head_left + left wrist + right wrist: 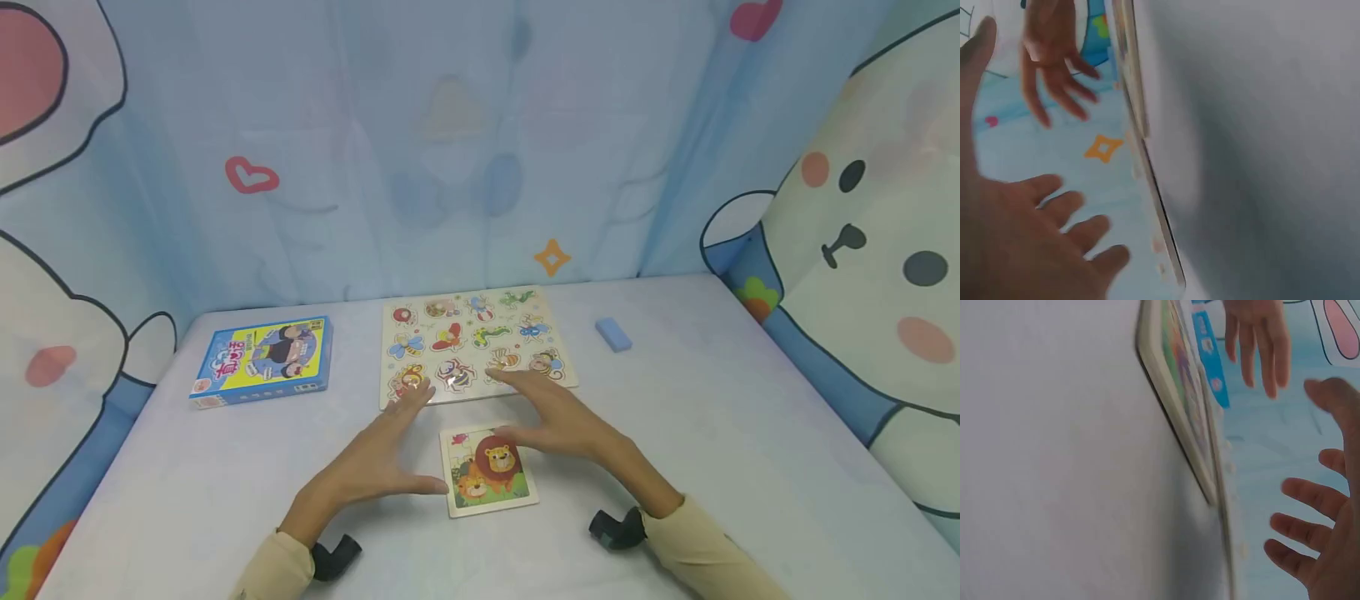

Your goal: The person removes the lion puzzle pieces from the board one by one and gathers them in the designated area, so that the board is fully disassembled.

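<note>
A small square lion puzzle (491,475) in a pale frame lies flat on the table between both hands. On its left is my left hand (371,467), thumb apart from the fingers, the thumb tip by the puzzle's left edge. My right hand (558,417) spreads over the upper right corner, its thumb overlapping the picture in the head view; contact cannot be told. Beyond them lies a large insect puzzle board (472,337), and fingertips of both hands overlap its near edge. In the wrist views, the left hand (1041,237) and right hand (1322,519) hold nothing.
A blue and yellow picture box (262,360) lies at the left of the white table (712,433). To the right of the insect board is a small blue block (614,334). A printed blue curtain (450,167) hangs behind the table.
</note>
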